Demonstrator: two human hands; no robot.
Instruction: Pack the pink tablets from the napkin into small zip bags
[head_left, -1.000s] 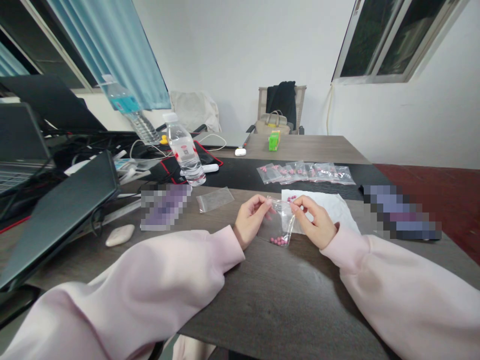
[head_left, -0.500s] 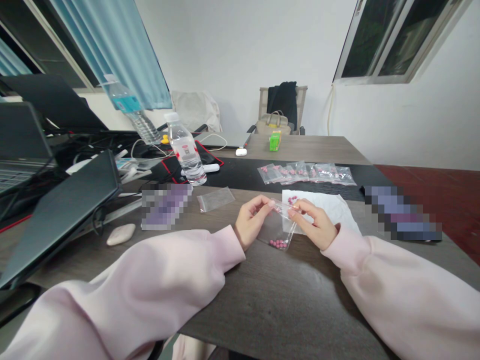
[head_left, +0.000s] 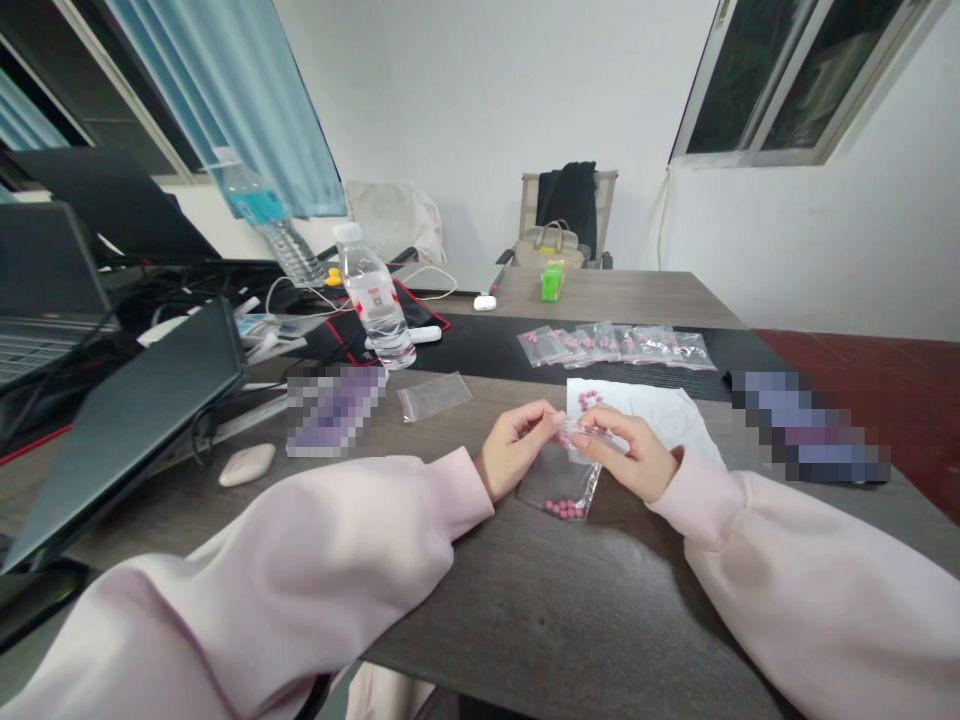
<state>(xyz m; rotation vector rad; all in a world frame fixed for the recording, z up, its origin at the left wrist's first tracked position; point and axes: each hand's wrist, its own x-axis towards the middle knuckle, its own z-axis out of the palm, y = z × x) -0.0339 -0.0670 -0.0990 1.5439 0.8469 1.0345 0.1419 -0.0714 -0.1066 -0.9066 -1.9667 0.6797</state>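
Observation:
Between my two hands is a small clear zip bag, pinched along its top edge. My left hand grips the top edge on the left side, thumb against fingers. On the right side, my right hand pinches the same edge. Several pink pills lie together at the bottom of the bag, which hangs toward me just above or on the table. Behind my right hand a white sheet of paper carries more loose pink pills.
Filled bags of pills lie in a row on the black strip. An unused-looking clear bag lies left of my hands, near a water bottle and a white mouse. Laptops crowd the left; a green box stands farther back.
Both hands have shifted a little, and the bag's top edge is now more folded between my fingers. The bag's bottom with the pills has swung slightly toward me.

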